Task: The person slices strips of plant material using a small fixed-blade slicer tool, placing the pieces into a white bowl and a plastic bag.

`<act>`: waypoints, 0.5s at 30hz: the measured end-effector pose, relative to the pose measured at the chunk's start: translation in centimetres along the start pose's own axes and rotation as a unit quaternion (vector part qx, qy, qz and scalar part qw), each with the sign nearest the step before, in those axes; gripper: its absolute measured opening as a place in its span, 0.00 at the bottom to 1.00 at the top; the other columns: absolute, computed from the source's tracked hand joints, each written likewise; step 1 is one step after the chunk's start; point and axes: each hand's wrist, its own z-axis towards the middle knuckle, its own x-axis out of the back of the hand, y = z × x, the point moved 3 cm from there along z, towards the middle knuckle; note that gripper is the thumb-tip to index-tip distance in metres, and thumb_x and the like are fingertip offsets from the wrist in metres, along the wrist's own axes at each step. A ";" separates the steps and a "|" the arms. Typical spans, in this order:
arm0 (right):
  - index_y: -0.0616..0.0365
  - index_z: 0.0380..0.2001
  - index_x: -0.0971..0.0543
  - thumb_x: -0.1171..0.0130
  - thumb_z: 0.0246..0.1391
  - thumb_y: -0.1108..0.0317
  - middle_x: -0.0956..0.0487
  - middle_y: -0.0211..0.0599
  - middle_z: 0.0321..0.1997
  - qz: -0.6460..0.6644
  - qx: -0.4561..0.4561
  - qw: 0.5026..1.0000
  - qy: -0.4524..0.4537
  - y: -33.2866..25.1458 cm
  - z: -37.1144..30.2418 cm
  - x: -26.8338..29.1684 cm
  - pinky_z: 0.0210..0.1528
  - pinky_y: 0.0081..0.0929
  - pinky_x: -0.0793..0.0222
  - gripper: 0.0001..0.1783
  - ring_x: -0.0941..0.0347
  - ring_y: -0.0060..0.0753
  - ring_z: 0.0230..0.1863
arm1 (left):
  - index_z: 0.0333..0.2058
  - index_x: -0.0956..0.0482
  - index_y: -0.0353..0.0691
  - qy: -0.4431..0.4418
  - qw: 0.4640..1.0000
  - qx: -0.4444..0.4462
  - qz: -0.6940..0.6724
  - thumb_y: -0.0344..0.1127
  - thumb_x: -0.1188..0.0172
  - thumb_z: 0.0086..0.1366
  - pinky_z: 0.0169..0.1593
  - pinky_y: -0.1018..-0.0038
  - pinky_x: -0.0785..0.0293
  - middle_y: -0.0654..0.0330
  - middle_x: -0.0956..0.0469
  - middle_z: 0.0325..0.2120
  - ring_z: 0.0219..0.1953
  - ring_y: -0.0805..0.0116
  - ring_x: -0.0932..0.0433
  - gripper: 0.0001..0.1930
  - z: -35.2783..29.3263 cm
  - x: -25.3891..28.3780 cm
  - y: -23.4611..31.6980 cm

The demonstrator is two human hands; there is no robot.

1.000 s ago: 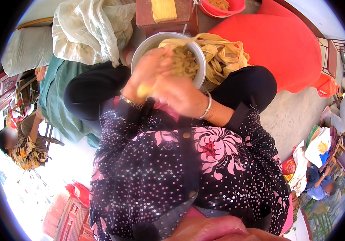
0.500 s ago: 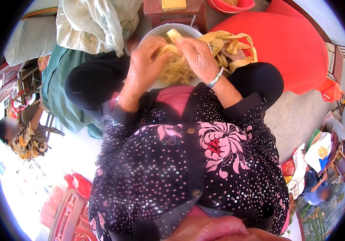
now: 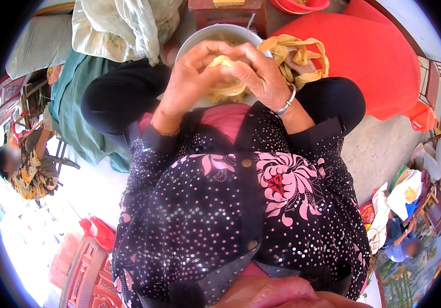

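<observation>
Over a round metal basin (image 3: 194, 37) between my knees, my left hand (image 3: 192, 77) and my right hand (image 3: 265, 77) are brought together. Their fingers are curled round a soft, pale yellow strip (image 3: 219, 61), partly hidden behind the fingertips. Its exact kind I cannot make out. More limp yellow strips (image 3: 229, 96) lie in the basin below my hands. To the right of the basin, beside my right hand, is a loose heap of yellow ribbon-like bands (image 3: 317, 51), one of them forming a loop. A silver bangle (image 3: 288, 100) circles my right wrist.
A dark red stool (image 3: 215, 16) stands beyond the basin. Red cloth (image 3: 369, 56) bulges at the right, near a red bowl (image 3: 302, 6). A white plastic sack (image 3: 115, 31) and green cloth (image 3: 79, 108) are at the left. Two people sit farther off, left (image 3: 36, 169) and right (image 3: 400, 249).
My hands have drawn closer together, fingertips now meeting over the basin. The strip's squared end, which stuck up between them, is now folded in behind the fingers. The view has shifted slightly.
</observation>
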 end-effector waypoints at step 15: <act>0.60 0.25 0.26 0.55 0.63 0.50 0.34 0.24 0.14 0.227 -0.140 0.964 -0.015 2.3 -0.9 -0.1 0.15 0.14 0.49 0.24 0.42 0.13 0.13 | 0.55 0.32 0.35 0.001 0.968 -0.106 0.227 0.29 0.50 0.63 0.58 0.71 0.40 0.49 0.30 0.50 0.55 0.63 0.34 0.20 0.8 -0.2 -1.2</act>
